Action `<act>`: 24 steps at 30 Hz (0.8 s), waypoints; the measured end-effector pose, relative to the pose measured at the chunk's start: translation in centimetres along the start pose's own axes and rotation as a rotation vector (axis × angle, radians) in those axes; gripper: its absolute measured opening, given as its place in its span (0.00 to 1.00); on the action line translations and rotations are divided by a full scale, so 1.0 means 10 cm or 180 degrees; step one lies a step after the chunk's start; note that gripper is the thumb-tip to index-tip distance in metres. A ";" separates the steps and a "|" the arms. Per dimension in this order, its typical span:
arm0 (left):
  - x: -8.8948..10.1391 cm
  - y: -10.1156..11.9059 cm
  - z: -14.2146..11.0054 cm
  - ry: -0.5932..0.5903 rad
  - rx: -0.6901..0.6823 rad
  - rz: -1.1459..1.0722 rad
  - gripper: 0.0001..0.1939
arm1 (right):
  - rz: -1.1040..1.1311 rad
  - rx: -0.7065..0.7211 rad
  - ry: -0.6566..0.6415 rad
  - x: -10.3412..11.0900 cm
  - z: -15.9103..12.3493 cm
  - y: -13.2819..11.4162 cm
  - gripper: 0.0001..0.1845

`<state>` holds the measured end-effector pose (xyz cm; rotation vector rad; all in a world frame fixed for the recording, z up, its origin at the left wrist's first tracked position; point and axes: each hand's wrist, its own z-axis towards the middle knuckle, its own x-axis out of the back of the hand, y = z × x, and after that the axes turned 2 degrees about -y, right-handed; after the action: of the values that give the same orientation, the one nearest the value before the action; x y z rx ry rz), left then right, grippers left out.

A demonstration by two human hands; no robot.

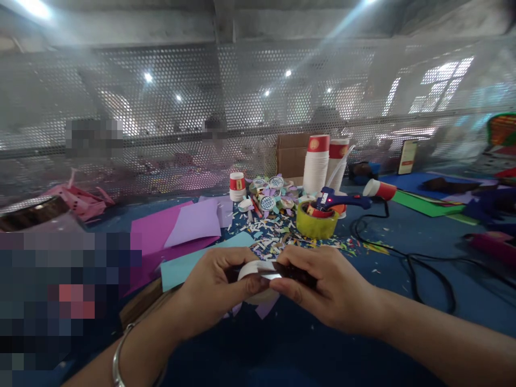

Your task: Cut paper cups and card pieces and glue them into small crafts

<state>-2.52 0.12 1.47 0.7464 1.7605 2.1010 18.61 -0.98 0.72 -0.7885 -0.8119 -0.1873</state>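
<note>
Close in front of me, my left hand [213, 282] pinches a curved white paper piece [250, 269] between thumb and fingers. Pale purple flaps [266, 308] stick out below it. My right hand [334, 285] is closed on a dark object [303, 275] with a shiny, flat end that meets the white piece; fingers hide most of it, and I cannot tell its kind. Just beyond lie many small paper scraps [274, 231] and a heap of cut paper pieces with netted round tops [267, 203].
A blue glue gun [349, 201] rests on a yellow tape roll [312, 223], its black cable [407, 255] trailing right. Stacked paper cups [316, 169] stand behind. Purple paper [193, 223] and light blue paper [181, 271] lie left; green sheets [423, 204] lie right.
</note>
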 end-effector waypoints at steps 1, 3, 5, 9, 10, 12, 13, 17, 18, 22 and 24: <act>0.00 0.00 0.00 0.0014 -0.0001 -0.0011 0.08 | 0.0030 -0.0019 -0.0001 0.00 0.00 0.00 0.16; -0.01 -0.01 0.00 0.0064 -0.0005 0.0003 0.07 | 0.0081 -0.0067 -0.0004 -0.01 0.00 0.00 0.17; -0.02 -0.03 0.00 0.0132 -0.0011 0.0029 0.06 | 0.0145 -0.0123 -0.0014 -0.01 0.00 0.00 0.17; -0.01 -0.08 0.00 0.0170 -0.0057 0.0029 0.06 | 0.0257 -0.0170 -0.0053 0.00 0.01 0.01 0.17; -0.01 -0.08 0.00 0.0167 -0.0075 0.0069 0.06 | 0.0275 -0.0176 -0.0057 0.00 0.02 0.01 0.17; 0.01 -0.08 0.00 0.0188 -0.0139 0.0262 0.06 | 0.0287 -0.0173 -0.0065 0.00 0.02 0.01 0.17; 0.01 -0.07 -0.01 0.0208 -0.0187 0.0419 0.06 | 0.0272 -0.0166 -0.0068 0.00 0.02 0.01 0.16; 0.00 -0.01 -0.03 0.0334 -0.0501 0.1132 0.03 | 0.0067 -0.0080 -0.0020 0.00 0.01 0.02 0.16; -0.01 0.01 -0.03 0.0365 -0.0567 0.1266 0.03 | 0.0003 -0.0048 0.0022 0.00 0.00 0.03 0.16; -0.04 0.06 -0.04 0.0472 -0.0677 0.1596 0.04 | -0.0119 0.0055 0.0075 0.00 0.00 0.05 0.16; -0.04 0.07 -0.04 0.0485 -0.0674 0.1652 0.04 | -0.0155 0.0068 0.0059 -0.01 -0.01 0.05 0.16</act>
<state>-2.31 -0.57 1.99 1.0968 1.4909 2.6918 18.83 -0.67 0.36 -0.7462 -0.8149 -0.2285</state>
